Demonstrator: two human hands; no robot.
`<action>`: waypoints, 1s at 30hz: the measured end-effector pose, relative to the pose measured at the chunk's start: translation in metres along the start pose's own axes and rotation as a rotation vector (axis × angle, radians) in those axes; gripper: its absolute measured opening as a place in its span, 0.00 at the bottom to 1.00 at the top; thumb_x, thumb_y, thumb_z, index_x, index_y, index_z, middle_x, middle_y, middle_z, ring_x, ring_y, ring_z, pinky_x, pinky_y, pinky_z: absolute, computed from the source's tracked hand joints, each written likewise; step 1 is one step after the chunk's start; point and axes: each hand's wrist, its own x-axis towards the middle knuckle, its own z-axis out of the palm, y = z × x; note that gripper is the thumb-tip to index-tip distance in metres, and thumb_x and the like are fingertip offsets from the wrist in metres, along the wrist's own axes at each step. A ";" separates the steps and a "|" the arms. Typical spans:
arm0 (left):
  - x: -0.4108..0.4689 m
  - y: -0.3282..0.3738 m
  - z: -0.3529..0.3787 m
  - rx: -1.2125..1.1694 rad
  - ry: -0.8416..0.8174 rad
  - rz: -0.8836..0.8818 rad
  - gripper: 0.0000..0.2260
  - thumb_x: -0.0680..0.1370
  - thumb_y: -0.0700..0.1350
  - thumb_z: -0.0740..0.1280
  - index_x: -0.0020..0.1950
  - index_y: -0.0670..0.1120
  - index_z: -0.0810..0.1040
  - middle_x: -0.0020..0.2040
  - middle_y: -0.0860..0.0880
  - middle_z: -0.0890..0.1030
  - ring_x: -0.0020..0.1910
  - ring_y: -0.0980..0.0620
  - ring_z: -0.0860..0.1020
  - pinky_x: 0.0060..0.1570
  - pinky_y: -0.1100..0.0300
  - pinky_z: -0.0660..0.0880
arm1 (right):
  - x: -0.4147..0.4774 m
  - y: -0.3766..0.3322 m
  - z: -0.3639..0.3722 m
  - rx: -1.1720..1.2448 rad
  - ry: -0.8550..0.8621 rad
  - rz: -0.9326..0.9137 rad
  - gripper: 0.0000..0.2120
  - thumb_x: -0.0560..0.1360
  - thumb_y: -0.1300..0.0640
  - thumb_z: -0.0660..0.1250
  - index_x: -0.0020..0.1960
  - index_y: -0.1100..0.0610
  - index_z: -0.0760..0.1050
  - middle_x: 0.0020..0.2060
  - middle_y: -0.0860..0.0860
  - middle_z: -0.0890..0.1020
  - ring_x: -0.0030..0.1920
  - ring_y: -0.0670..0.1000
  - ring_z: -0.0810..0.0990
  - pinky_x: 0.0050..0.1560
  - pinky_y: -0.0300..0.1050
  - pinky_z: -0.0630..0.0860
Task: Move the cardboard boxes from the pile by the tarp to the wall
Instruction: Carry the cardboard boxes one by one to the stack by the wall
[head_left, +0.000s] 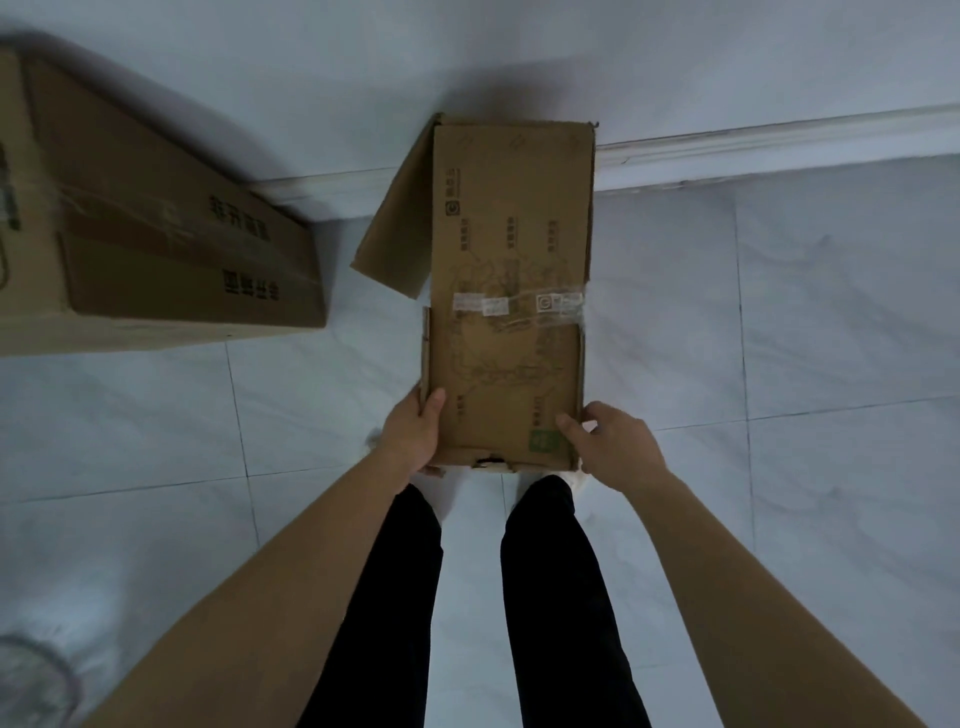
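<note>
Both my hands are on the near end of a long narrow cardboard box (511, 312). My left hand (413, 436) grips the near left corner, thumb flat on top and fingers wrapped underneath. My right hand (618, 447) has the right edge, thumb pressing the top face just beside a green label (545, 441), the other fingers curled round the side (pretty loose grip by the look of it).

The box's far end is right up at the wall (675, 67), meeting the baseboard (779, 143). I honestly can't tell if the bottom is resting on the tiled floor (779, 312) or just above it. A flap (397, 223) hangs open off the left side, and clear tape (519, 304) runs across the middle. A bigger box (156, 234) sits off to the left, also against the wall, well apart from mine.
</note>
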 end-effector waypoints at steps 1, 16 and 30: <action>0.003 -0.001 -0.010 0.058 0.020 0.022 0.26 0.83 0.61 0.55 0.79 0.53 0.62 0.70 0.44 0.73 0.62 0.38 0.77 0.44 0.40 0.83 | 0.004 -0.002 -0.002 -0.020 -0.091 -0.031 0.21 0.82 0.40 0.59 0.57 0.56 0.78 0.49 0.54 0.84 0.50 0.56 0.82 0.49 0.46 0.76; 0.031 0.039 -0.116 -0.065 0.458 -0.012 0.44 0.76 0.57 0.72 0.81 0.46 0.48 0.78 0.40 0.58 0.74 0.38 0.63 0.69 0.42 0.68 | 0.010 -0.087 0.017 0.434 0.383 -0.035 0.17 0.79 0.44 0.66 0.62 0.54 0.75 0.61 0.56 0.77 0.55 0.56 0.80 0.55 0.45 0.73; 0.054 0.065 -0.150 -0.380 0.451 0.123 0.33 0.80 0.50 0.66 0.81 0.52 0.54 0.76 0.45 0.65 0.71 0.41 0.68 0.69 0.44 0.69 | 0.094 -0.106 -0.072 0.340 0.315 -0.040 0.42 0.72 0.35 0.71 0.77 0.53 0.59 0.66 0.58 0.65 0.58 0.63 0.77 0.58 0.60 0.79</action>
